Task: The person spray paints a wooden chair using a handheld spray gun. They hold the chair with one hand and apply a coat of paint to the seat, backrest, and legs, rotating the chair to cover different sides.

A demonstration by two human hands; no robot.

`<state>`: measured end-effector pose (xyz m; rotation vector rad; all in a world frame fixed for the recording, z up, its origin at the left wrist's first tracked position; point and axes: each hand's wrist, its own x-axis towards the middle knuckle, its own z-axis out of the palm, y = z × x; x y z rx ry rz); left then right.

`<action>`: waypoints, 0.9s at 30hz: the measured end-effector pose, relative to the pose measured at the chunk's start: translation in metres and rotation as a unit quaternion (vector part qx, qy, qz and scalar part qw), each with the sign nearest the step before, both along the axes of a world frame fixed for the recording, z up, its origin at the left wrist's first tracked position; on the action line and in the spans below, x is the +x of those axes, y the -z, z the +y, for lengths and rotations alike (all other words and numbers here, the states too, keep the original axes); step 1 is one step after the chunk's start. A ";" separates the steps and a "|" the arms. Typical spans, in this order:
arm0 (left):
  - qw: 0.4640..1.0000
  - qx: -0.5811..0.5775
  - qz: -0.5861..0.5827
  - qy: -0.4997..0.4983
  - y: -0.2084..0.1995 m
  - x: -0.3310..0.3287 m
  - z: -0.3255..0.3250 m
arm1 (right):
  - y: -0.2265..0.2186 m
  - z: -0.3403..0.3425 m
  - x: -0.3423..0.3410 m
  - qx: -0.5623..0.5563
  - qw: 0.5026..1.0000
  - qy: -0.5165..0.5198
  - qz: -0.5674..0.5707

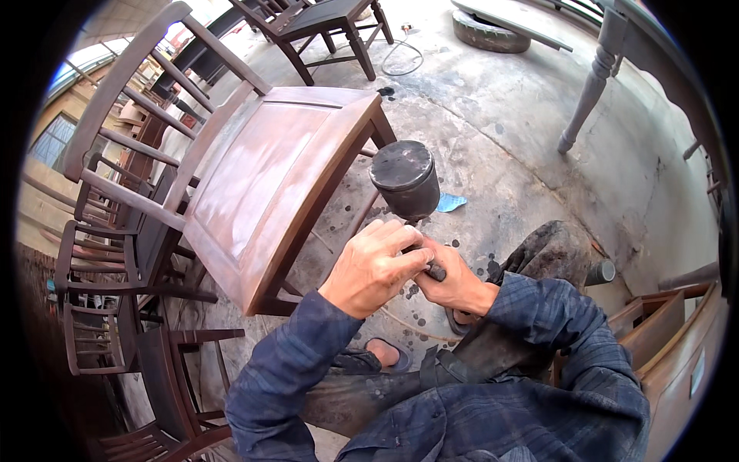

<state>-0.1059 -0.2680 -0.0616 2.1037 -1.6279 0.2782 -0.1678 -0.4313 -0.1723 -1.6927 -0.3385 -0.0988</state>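
Black cylindrical cup [406,177] just beyond left hand [376,263] and right hand [458,281], both clasped round a dark stubby handle [436,272].
Brown wooden slat-backed chair [265,165] crowds the left hand's side; blue scrap [452,202] lies beyond the right.

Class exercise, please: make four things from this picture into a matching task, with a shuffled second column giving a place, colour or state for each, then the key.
Column 1
1. Pot
2. Tyre
3. Blue scrap
4. Chair nearest the pot

Column 2
A. Brown, with whitish patches on its seat
B. Lying on its side near the picture's top edge
C. Black, directly above the left hand in the picture
D. On the floor, just right of the pot in the picture

Right pairs: 1-C, 2-B, 3-D, 4-A
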 end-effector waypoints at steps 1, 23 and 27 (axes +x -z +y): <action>1.000 0.003 -0.002 -0.003 0.001 -0.001 -0.002 | 0.001 -0.002 0.002 0.003 1.000 0.000 -0.010; 0.994 0.024 -0.096 0.041 0.021 -0.007 -0.017 | 0.018 -0.003 0.002 -0.109 0.991 0.064 -0.053; 0.988 0.071 -0.114 0.073 0.024 -0.007 -0.016 | 0.024 -0.005 0.000 -0.135 0.988 0.054 -0.040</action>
